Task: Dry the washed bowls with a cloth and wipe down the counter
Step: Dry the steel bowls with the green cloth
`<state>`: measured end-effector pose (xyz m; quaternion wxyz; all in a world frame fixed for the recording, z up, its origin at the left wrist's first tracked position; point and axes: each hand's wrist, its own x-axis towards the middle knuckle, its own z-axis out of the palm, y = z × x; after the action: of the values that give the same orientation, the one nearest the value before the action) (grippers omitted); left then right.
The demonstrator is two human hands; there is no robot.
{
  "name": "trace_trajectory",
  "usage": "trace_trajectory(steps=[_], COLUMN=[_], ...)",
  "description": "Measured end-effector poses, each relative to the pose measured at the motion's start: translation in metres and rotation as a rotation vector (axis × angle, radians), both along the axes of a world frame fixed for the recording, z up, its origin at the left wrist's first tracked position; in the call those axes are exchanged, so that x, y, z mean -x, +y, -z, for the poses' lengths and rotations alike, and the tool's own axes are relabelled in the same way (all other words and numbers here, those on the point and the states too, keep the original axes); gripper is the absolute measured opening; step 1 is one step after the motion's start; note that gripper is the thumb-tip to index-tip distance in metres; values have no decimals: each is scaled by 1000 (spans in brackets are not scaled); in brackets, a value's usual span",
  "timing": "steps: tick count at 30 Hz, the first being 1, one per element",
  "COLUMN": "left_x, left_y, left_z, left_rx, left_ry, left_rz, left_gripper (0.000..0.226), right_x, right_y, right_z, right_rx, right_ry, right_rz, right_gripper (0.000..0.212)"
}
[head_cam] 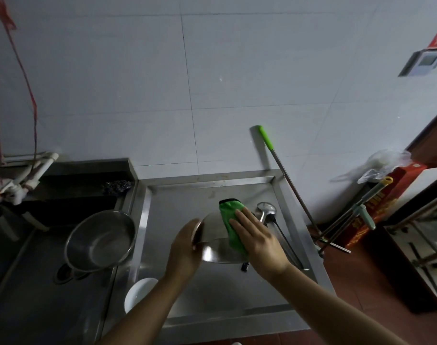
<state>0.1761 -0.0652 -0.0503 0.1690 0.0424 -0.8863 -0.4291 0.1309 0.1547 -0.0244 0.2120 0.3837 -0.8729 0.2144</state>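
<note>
The left hand is gripping the steel bowl by its rim while the right hand, fingers flat, is pressing the green cloth on it. Wet steel is likely slipping-prone; hard rubbing could be knocking it onto the bench.

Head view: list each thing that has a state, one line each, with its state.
Steel bowl: tilted, held over the counter.
Green cloth: pressed against the steel bowl.
Left hand: grips the bowl's rim.
Right hand: fingers flat on the cloth.
Large basin: upright in the sink.
Ladle: lying on the counter.
</note>
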Motion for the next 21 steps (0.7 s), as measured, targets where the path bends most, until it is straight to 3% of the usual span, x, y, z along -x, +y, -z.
trace_trajectory(steps=[1,3,7,11,15,16,18,19,21], left_x=[0,4,15,13,8,7,5,3,-1], left_y=[4,15,25,19,7,3,0,-1,-5], left_z=[-1,-3,-13,-13,-5,-2,-1,1,10], left_rx=[161,300,288,275,-8,-144,-621,-859,-993], left_ry=[36,41,49,170,196,177,165,216,261], left_rz=[57,132,-5,-19,-98,-110,-84,-70,-83], left_gripper=[47,52,42,50,58,56,45,53,64], right_x=[-1,-3,-10,-7,-3,-1,5,8,11], right_y=[-3,-9,-23,-20,-12,-10,-6,-4,-2], right_z=[1,2,-6,-14,-17,-16,-17,-16,-16], right_rx=[-44,-104,-128,-107,-9,16,66,79,84], right_ry=[2,6,-7,26,104,108,95,86,69], right_rz=[-3,11,45,9,-16,-22,-30,-31,-34], right_gripper=[76,78,78,75,56,53,50,50,51])
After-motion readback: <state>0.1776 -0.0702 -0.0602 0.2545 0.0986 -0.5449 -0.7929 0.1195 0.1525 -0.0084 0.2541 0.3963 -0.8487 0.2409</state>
